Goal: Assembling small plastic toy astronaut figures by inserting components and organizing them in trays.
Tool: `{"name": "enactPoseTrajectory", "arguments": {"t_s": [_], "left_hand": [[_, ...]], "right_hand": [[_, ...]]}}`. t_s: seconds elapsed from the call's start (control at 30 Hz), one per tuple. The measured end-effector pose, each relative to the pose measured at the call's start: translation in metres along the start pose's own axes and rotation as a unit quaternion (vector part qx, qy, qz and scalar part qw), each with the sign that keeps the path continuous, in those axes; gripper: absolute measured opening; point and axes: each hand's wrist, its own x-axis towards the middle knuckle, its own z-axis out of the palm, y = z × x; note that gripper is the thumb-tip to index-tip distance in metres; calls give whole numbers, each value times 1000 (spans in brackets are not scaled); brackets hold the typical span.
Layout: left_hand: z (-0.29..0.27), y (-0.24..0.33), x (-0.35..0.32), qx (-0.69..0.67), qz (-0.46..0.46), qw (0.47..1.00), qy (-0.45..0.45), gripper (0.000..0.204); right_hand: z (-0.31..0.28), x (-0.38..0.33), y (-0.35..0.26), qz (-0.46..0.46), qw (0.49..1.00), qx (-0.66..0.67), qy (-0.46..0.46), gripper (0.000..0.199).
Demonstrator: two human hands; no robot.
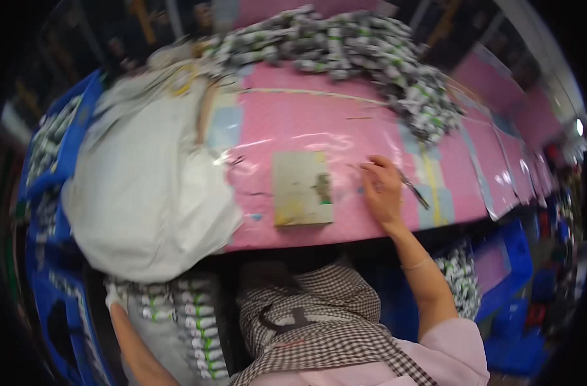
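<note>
I see my right hand (382, 192) resting flat on the pink table (293, 122), fingers loosely spread and gripping nothing, with small scissors (414, 190) touching its outer edge and a worn square board (302, 188) just to its left. My left hand (115, 297), low beside a white bag (145, 186), seems to pinch a stack of tubes (184, 321), though blur hides the fingers.

Open pink table (293, 122) runs between the white sack (145, 186) on the left and the right hand (382, 190), broken only by the flat board (302, 188) near the front edge. The far edge is blocked by a heap of tubes (357, 51) curling down the right. Below, the left hand (116, 297) sits squeezed between the sack and stacked tubes (184, 321).
</note>
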Motion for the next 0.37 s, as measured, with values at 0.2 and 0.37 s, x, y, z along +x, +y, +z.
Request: {"name": "enactPoseTrajectory", "arguments": {"t_s": [0.2,0.37], "left_hand": [[-32,51,-54,317,186,904,216,50],[-20,73,-94,192,420,860,218,56]], "right_hand": [[-67,44,61,92,976,67,187,21],[-80,126,151,44,983,-93,154,23]]}}
